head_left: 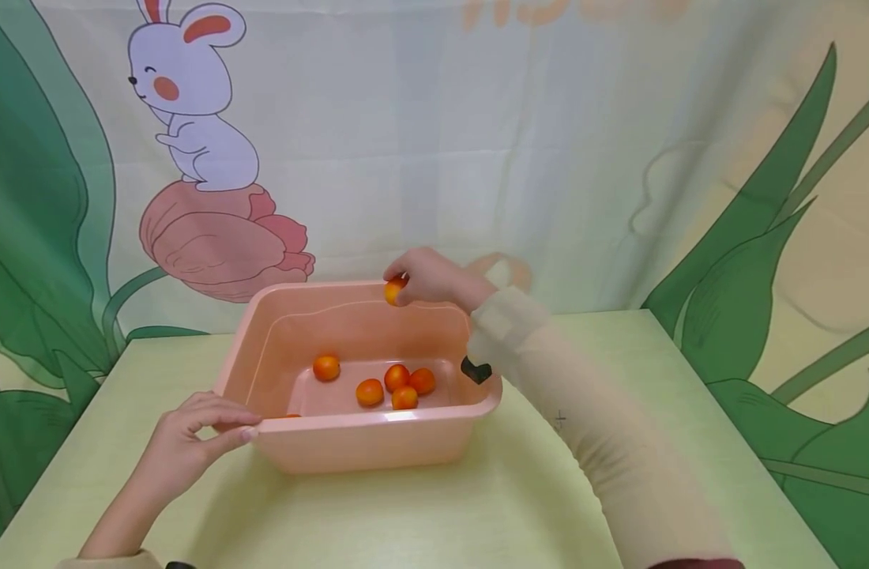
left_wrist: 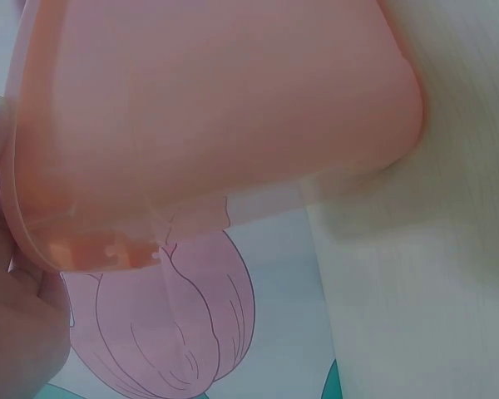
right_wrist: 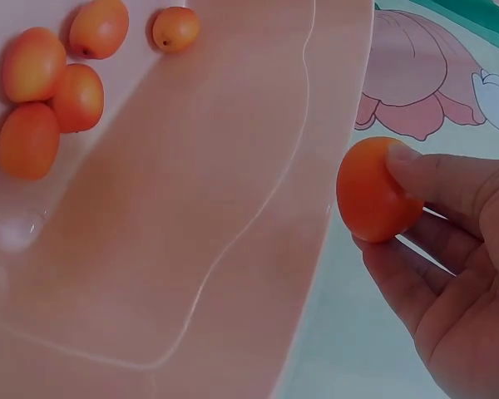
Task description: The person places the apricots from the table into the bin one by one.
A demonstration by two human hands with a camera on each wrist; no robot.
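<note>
A pink plastic basin (head_left: 363, 442) stands on the table, with several orange-red tomatoes (head_left: 369, 392) lying on its floor. At the near left corner my left hand (head_left: 186, 438) grips the basin's rim between thumb and fingers; the left wrist view shows that hand (left_wrist: 21, 316) at the rim's edge. Over the far rim, my right hand (head_left: 430, 276) pinches one tomato (right_wrist: 378, 189) between thumb and fingertips. In the right wrist view this tomato is held just beyond the rim, with the other tomatoes (right_wrist: 29, 140) inside the basin. One tomato is mostly hidden behind the near wall.
The basin sits on a pale table (head_left: 584, 363). Behind it hangs a printed cloth (head_left: 378, 142) with a white rabbit, a pink flower bud and green leaves. The right forearm crosses over the basin's right end.
</note>
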